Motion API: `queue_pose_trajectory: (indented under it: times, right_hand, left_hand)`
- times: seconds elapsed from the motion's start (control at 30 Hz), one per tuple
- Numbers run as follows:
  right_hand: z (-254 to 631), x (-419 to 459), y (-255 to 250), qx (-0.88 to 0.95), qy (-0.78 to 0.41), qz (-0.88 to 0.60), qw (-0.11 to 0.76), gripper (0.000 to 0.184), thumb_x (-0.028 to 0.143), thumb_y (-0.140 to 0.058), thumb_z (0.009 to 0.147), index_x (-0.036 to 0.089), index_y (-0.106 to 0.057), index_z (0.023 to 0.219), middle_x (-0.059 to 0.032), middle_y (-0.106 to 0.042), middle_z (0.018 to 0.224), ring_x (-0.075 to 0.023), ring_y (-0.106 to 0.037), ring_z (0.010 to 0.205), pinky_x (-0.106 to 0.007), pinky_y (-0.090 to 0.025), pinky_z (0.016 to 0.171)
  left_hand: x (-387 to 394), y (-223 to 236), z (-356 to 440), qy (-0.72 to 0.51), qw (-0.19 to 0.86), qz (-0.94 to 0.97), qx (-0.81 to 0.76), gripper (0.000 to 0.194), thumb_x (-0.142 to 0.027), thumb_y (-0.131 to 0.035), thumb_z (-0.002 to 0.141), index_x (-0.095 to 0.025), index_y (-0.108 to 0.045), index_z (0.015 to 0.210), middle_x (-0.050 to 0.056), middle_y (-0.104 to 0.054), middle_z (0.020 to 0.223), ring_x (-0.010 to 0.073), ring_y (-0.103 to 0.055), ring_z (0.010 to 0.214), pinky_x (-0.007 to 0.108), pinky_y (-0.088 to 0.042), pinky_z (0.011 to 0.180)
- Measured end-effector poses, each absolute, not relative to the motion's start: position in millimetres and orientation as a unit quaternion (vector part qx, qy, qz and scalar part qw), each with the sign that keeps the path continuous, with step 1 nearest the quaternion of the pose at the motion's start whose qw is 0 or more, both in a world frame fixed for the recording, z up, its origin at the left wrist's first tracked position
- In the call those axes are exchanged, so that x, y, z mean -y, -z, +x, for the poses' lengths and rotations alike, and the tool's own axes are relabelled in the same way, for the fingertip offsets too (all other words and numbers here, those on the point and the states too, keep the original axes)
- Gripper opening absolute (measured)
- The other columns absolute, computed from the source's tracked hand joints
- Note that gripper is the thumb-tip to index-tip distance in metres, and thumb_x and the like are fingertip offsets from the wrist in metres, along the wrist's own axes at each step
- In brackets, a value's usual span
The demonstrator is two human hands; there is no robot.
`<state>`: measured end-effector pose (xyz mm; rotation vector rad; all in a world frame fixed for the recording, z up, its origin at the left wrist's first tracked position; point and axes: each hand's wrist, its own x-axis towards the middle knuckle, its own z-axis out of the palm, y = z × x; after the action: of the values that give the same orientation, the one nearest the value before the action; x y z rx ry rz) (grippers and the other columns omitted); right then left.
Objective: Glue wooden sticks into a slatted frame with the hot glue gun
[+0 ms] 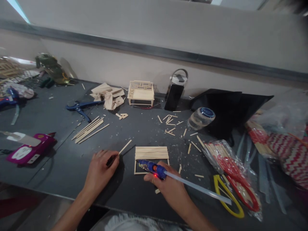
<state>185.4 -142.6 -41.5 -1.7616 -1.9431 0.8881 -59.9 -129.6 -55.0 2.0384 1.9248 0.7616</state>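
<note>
Between the thumb and fingers of my left hand (102,166) is one end of a thin wooden stick (125,147), which points up and to the right above the table. My right hand (169,183) is wrapped around a blue glue gun (150,167) with a lit red light; a long clear glue stick (197,186) runs out of its back. Under the gun's nozzle lies a small rectangular stick frame (151,152). Its far half is covered by several sticks laid side by side, and the near half is an open outline partly hidden by the gun and my right hand.
Loose sticks (89,130) and blue cutters (83,107) lie to the left, near a purple power strip (31,149). A miniature stick bench (141,93), a phone (174,97) and a jar (201,118) stand behind. Yellow-handled scissors (227,195) and bagged sticks (221,157) lie right.
</note>
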Motion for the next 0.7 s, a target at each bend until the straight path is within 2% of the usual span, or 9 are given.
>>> queue_pose_trajectory:
  times: [0.7]
  right_hand:
    - [184.6,142.3,40.2,0.694,-0.311,-0.626,0.173,0.042,0.062,-0.064,0.075,0.022,-0.054,0.071,0.002,-0.062,0.069,-0.0184,-0.059,0.068,-0.026,-0.04,0.063]
  left_hand:
    - [129.5,55.1,-59.8,-0.261,0.12,0.694,-0.66,0.025,-0.038,-0.048,0.086,-0.023,-0.068,0.084,0.002,-0.069,0.081,0.0214,-0.061,0.079,0.035,-0.04,0.073]
